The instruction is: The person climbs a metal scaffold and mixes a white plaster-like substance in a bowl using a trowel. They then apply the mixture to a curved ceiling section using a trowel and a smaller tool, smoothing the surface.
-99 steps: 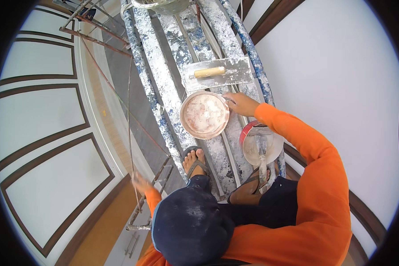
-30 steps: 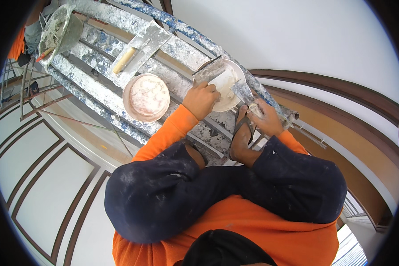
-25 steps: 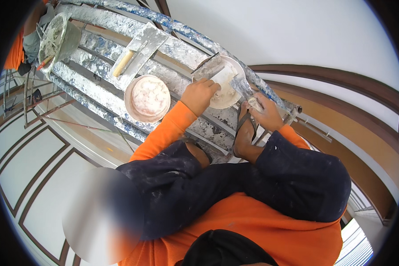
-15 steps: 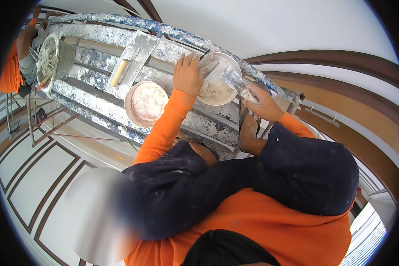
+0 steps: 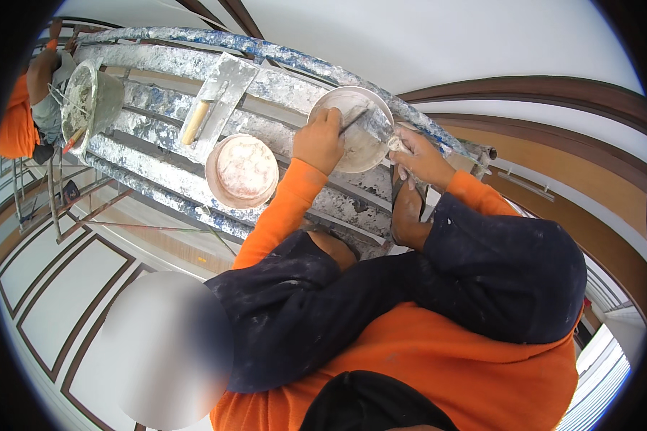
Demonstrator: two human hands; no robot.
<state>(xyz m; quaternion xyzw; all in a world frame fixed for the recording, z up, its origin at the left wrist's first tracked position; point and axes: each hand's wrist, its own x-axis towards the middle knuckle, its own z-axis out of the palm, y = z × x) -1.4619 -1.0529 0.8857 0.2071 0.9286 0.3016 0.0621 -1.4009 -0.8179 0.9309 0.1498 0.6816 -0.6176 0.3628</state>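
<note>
In my right hand (image 5: 425, 158) is a putty knife (image 5: 378, 124) with a whitish, crusted handle. Its wide blade, smeared with putty, lies over a round white bowl (image 5: 366, 162). My left hand (image 5: 318, 141) is closed at the bowl's left side. A thin grey blade (image 5: 354, 115) sticks out from its fingers toward the putty knife; its handle is hidden. Wet putty coats the inside of the bowl. To the left of my left forearm stands a round tub (image 5: 243, 172) of pinkish-white putty.
A plastering trowel (image 5: 226, 92) with a wooden handle lies on the splattered scaffold planks (image 5: 151, 97). Farther left stands a dirty bucket (image 5: 101, 97) with a tool in it, beside a person in orange (image 5: 18, 118). A blue-white rail (image 5: 287, 54) runs along the far edge.
My left hand has turned and moved slightly right and down, with the grey blade swinging across the bowl. The right hand has shifted little and still grips the putty knife.
</note>
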